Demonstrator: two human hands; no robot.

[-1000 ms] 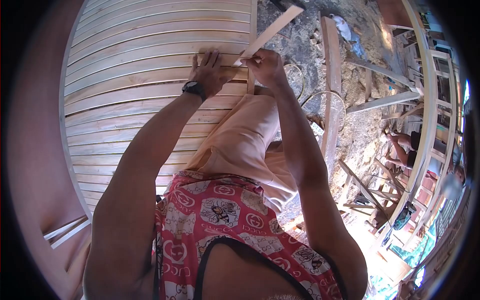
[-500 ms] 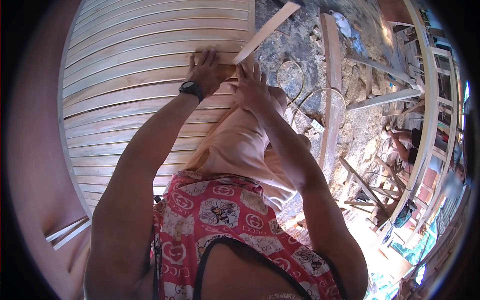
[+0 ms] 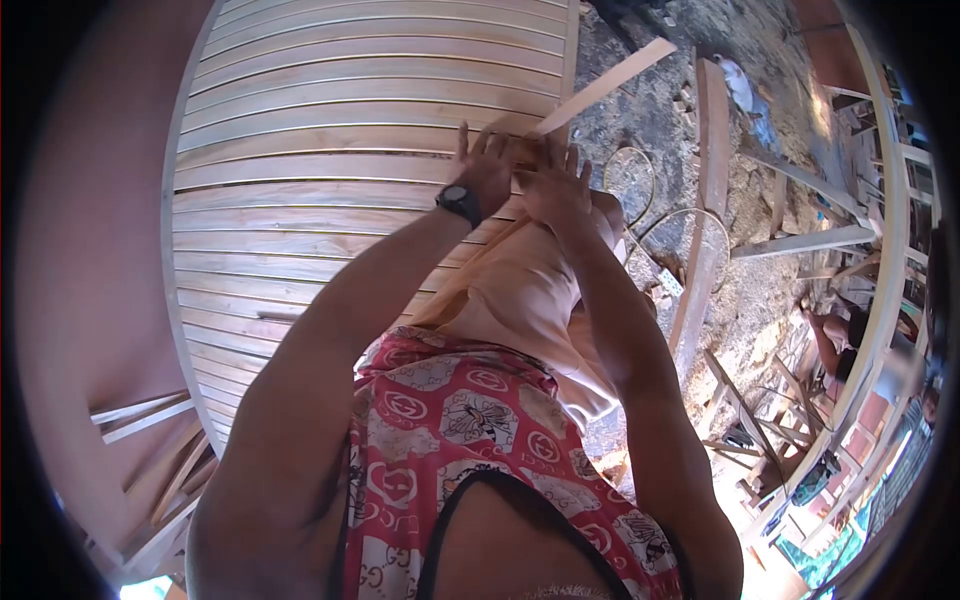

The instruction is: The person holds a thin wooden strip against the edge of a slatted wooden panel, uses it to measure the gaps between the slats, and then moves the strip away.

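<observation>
Pressing hands: bare left hand (image 3: pixel 486 176), fingers spread and reaching across the slats; bare right hand (image 3: pixel 560 196), fingers fanned near the panel's edge. Both look open, neither visibly closed on anything; contact under the fingertips cannot be told.
Slatted panel: broad pale-wood panel of long parallel slats (image 3: pixel 340 132), lying ahead and to the left, its near corner region by the hands.
Loose strip: thin, straight, flat pale-wood strip (image 3: pixel 612 86), slanting outward past the panel's edge; lower end close to the fingers, whether touched unclear.
Handling, as judged: pressure best even and applied through flat fingers, slats aligned with their neighbours, fingertips clear of the joints. Too hard a push at one end could skew a slat.
Surfaces: smooth-looking wood with faint grain; narrow dark gaps between slats; the strip plain and square-edged.
Wear: round-faced black wristwatch (image 3: pixel 458 200) on the left wrist; soft, creased peach-coloured trousers (image 3: pixel 515 275); red-and-white patterned sleeveless top (image 3: pixel 480 415).
Ground: long, rough brown timber (image 3: pixel 712 150) over patchy, sawdust-strewn earth.
</observation>
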